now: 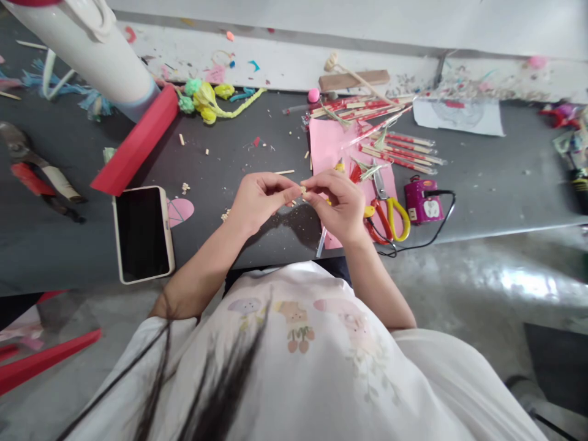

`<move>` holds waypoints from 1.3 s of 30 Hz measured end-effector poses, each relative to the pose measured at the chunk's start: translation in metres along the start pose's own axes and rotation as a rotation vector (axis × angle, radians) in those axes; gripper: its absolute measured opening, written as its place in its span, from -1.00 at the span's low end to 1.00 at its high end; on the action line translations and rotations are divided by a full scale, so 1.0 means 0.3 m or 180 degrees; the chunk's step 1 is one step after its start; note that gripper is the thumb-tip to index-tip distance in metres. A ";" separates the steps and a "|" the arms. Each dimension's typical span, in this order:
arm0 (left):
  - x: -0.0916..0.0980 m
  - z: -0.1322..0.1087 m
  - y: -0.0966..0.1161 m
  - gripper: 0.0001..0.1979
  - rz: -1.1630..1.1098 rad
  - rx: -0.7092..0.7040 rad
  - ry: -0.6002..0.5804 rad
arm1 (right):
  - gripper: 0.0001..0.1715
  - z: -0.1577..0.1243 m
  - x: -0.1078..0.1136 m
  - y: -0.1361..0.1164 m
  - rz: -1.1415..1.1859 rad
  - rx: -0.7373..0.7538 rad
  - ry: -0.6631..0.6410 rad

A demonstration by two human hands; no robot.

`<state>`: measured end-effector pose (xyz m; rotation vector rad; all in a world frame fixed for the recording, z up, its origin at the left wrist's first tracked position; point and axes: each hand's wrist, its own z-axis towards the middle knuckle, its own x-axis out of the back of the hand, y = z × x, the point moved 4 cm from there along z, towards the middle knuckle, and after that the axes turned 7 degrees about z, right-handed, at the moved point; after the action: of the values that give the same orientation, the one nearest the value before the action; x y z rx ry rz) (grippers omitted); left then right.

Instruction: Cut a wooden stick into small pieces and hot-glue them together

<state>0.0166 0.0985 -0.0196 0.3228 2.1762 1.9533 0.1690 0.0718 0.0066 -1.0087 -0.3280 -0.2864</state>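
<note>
My left hand [263, 202] and my right hand [339, 201] meet over the dark table, fingertips pinched together around a small pale piece [303, 189]. It looks like a bit of light wood, mostly covered by the fingers. Just beyond the left fingers lies a thin wooden stick [285, 172]. Pale crumbs and short stick bits [225, 215] are scattered beside and below the hands. Under my right hand spreads a pink sheet [324, 141], with yellow-and-red-handled scissors [397, 217] to the right of the wrist.
Wrapped sticks [404, 150] and a purple box with a cable [423, 202] are at right. To the left are a phone [142, 236], a red folded strip [138, 141], a white bottle [105, 61] and pliers [41, 168]. Yellow-green yarn [209, 101] lies behind.
</note>
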 end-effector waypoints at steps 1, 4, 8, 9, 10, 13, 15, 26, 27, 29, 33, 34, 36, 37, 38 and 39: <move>0.000 0.000 -0.001 -0.71 0.0011 -0.0008 0.0009 | -0.90 0.000 0.000 -0.001 0.0013 0.0013 0.0003; -0.001 0.001 -0.003 -0.73 -0.0030 -0.0012 0.0015 | -0.92 0.000 0.001 -0.002 0.0068 0.0058 -0.0001; -0.004 0.001 -0.007 -0.74 -0.0097 0.0237 -0.0076 | -0.92 -0.005 0.003 0.000 0.0022 0.0127 -0.0044; -0.004 0.000 -0.008 -0.75 -0.0114 0.0304 -0.0106 | -0.92 -0.006 0.003 0.001 -0.0031 0.0135 -0.0060; -0.005 0.000 -0.007 -0.76 -0.0134 0.0355 -0.0132 | -0.91 -0.007 0.003 0.001 -0.0083 0.0141 -0.0077; -0.007 0.000 -0.006 -0.78 -0.0190 0.0433 -0.0173 | -0.89 -0.009 0.004 -0.002 -0.0173 0.0138 -0.0120; -0.008 0.001 -0.006 -0.78 -0.0212 0.0464 -0.0150 | -0.86 -0.008 0.008 -0.003 -0.0190 0.0123 -0.0180; 0.035 0.023 -0.008 -0.83 -0.0441 0.0381 0.0467 | -0.78 -0.002 0.169 0.059 -0.0802 -0.0809 -0.0018; 0.037 0.024 -0.007 -0.83 -0.0446 0.0366 0.0480 | -0.76 -0.005 0.188 0.066 -0.0947 -0.0939 -0.0072; 0.039 0.025 -0.007 -0.83 -0.0444 0.0340 0.0482 | -0.72 -0.013 0.225 0.078 -0.1312 -0.1183 -0.0273; 0.036 0.024 -0.010 -0.81 -0.0389 0.0360 0.0448 | -0.54 -0.044 0.273 0.100 -0.1864 -0.1677 -0.0870; 0.035 0.023 -0.011 -0.81 -0.0374 0.0365 0.0445 | -0.48 -0.053 0.277 0.105 -0.1932 -0.1793 -0.0983; 0.035 0.021 -0.011 -0.80 -0.0359 0.0356 0.0440 | -0.39 -0.070 0.278 0.114 -0.2084 -0.1960 -0.1093; 0.035 0.020 -0.010 -0.80 -0.0356 0.0355 0.0434 | -0.36 -0.077 0.275 0.117 -0.2182 -0.1998 -0.1106; 0.035 0.019 -0.010 -0.79 -0.0348 0.0358 0.0429 | -0.35 -0.083 0.271 0.120 -0.2287 -0.2002 -0.1119; 0.035 0.019 -0.010 -0.79 -0.0332 0.0366 0.0421 | -0.34 -0.087 0.265 0.123 -0.2387 -0.1979 -0.1129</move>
<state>0.0083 0.1066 -0.0232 0.0969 2.3419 1.8470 0.2594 0.0612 -0.0033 -1.5253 -0.9850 -0.9312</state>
